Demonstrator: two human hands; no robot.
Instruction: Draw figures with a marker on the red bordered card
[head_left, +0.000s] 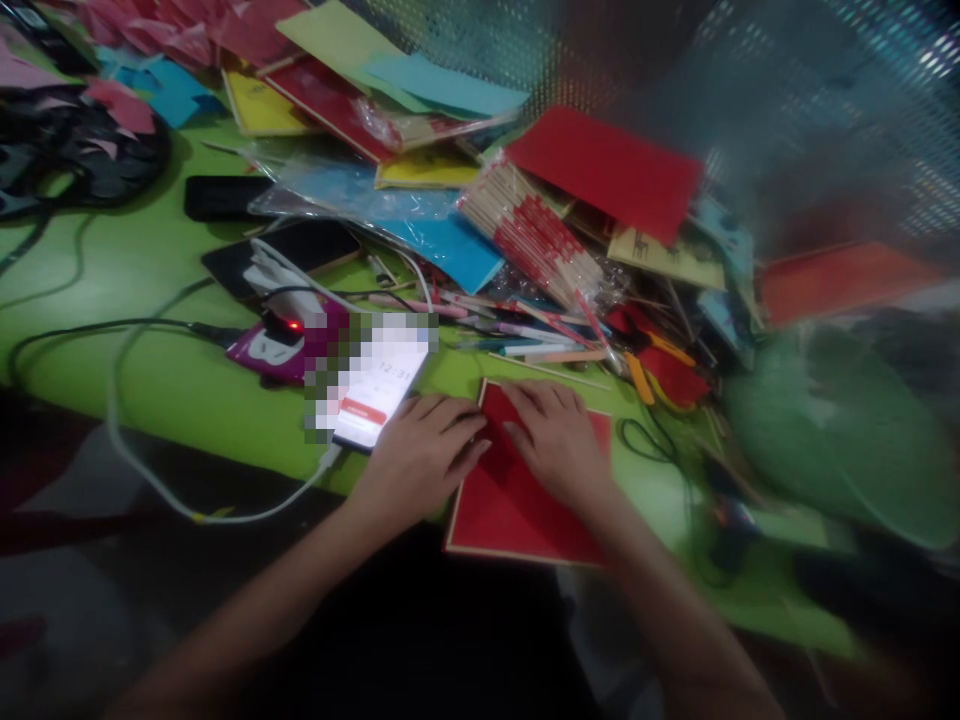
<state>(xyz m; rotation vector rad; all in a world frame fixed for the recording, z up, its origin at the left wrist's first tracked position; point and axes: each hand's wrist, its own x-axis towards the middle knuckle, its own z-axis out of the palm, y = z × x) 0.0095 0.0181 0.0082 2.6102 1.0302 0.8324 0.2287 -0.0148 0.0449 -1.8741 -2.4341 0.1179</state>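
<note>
A red rectangular sheet with pale, stick-like edging [517, 510] lies at the table's front edge. My right hand [559, 440] rests on its upper part, fingers stretched out and palm down. At its left edge is my left hand [424, 450], fingers extended together and tips reaching the red surface. Neither hand grips anything that I can see. Just beside my left hand lies a phone with a lit screen [382, 385], a white cable [262, 515] plugged into its lower end.
Behind sit a purple power strip [251, 350], a dark phone [322, 245] and scattered pens [536, 350]. Bagged wooden sticks [532, 230] lie under red paper [607, 165]. Orange-handled scissors [641, 380] are right of the pens; a green rounded object [840, 430] stands far right. A black fan [75, 150] is left.
</note>
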